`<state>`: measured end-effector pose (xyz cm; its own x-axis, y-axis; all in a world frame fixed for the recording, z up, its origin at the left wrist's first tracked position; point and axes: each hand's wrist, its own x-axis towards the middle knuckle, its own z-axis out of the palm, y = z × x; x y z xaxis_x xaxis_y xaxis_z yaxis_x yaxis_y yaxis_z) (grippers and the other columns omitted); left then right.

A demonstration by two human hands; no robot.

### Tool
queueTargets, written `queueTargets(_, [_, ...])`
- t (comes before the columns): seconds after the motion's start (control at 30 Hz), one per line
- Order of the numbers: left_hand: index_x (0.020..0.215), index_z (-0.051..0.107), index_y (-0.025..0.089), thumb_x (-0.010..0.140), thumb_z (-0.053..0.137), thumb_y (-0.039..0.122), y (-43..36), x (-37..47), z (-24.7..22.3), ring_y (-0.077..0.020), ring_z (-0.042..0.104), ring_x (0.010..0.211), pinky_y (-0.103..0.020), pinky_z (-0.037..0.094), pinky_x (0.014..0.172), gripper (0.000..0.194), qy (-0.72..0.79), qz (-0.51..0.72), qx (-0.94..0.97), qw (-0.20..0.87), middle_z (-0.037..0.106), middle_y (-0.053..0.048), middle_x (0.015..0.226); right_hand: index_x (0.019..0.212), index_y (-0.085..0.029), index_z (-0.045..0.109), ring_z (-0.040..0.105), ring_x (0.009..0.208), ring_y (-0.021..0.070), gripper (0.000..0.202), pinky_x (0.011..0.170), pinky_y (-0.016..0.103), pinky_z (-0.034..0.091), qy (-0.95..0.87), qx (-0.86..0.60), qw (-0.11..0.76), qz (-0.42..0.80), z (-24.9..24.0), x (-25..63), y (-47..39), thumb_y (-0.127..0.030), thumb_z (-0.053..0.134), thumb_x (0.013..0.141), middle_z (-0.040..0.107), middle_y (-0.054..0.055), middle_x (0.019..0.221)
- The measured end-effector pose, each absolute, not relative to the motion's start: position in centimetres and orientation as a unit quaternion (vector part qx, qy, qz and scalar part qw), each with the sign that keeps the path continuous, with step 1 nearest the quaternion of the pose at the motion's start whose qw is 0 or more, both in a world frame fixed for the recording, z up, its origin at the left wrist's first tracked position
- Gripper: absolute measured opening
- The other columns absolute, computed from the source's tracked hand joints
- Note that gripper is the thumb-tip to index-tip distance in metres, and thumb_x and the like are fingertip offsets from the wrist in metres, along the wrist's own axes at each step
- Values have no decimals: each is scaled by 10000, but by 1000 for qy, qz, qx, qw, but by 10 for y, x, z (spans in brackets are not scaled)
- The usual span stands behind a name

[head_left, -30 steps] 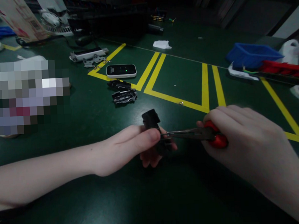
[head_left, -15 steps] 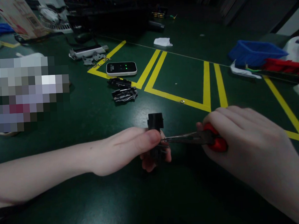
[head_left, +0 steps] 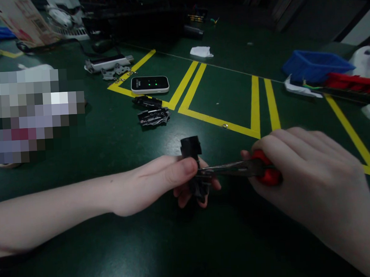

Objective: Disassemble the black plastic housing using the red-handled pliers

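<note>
My left hand (head_left: 162, 177) grips a small black plastic part (head_left: 191, 146) between thumb and fingers, above the table. Thin metal pieces show at the part's right side, too small to make out. In my right hand (head_left: 308, 177) are long-nose pliers (head_left: 251, 168) with red handles, closed in the fist. The pliers' tips reach the right side of the black part, beside my left thumb. Whether the jaws clasp anything there I cannot tell. Beyond my hands lie two dark mechanical parts, one black (head_left: 147, 102) and one black with metal (head_left: 153, 117).
A white-edged device with green lights (head_left: 150, 85) lies behind those parts. Grey metal brackets (head_left: 115, 71) and a white-and-black piece (head_left: 109, 64) sit farther left. A small ring (head_left: 225, 126) rests on yellow tape. At right stand a blue bin (head_left: 317, 65) and a red strip (head_left: 352, 82).
The black part has tilted in my left hand, its top leaning left and its lower end swinging right. The pliers have shifted slightly, their tips still at the part.
</note>
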<state>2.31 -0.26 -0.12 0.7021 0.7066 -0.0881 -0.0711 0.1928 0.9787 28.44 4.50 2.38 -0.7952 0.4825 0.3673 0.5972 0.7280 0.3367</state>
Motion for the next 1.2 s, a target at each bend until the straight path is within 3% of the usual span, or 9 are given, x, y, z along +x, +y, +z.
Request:
queueTargets(0.13, [1265,627,187,1001,340,672,-2,22,-1,-142,583,782,-254,475,693,622,265,278,573,724,674,-57,995,810,-251,443,546,766,275,121,623,378,356,-919,-310,119,-214,24,283,45,-212,484,917,556,79,785])
queueTargets(0.27, [1478,472,215,1003,327,676,-2,22,0,-145,577,766,-265,469,691,677,289,274,544,739,663,-44,946,818,-234,466,546,754,250,94,616,361,365,-917,-303,130,-225,24,283,48,-241,505,903,576,78,803])
queueTargets(0.53, [1532,396,213,1007,325,669,-2,22,1,-156,594,762,-285,473,698,699,301,269,531,746,671,-54,920,856,-217,483,550,758,239,107,611,349,391,-918,-287,139,-237,22,285,49,-290,484,933,593,77,828])
queueTargets(0.73, [1589,249,226,1043,308,603,2,22,-6,-153,643,768,-259,478,668,666,273,302,479,778,706,-38,880,866,-218,478,571,765,276,79,617,381,397,-917,-308,143,-209,24,284,48,-264,513,920,578,98,828])
queueTargets(0.9, [1543,327,162,1046,352,572,4,21,-10,-141,644,718,-230,471,641,645,248,310,450,800,742,-38,824,867,-222,465,543,705,240,105,577,357,410,-919,-320,178,-149,24,284,50,-284,548,884,542,69,788])
queueTargets(1.03, [1422,482,128,1045,380,550,7,20,-8,-134,635,654,-212,444,568,575,269,309,435,802,742,-40,761,948,-238,485,562,687,192,154,548,312,440,-892,-384,240,-14,20,284,51,-324,601,894,556,24,828])
queueTargets(1.2, [968,671,84,1028,397,561,10,20,6,-79,494,467,-177,317,431,553,380,243,431,782,638,-18,572,1055,-280,511,648,911,226,241,739,367,565,-812,-433,334,203,7,284,50,-311,647,858,596,22,983])
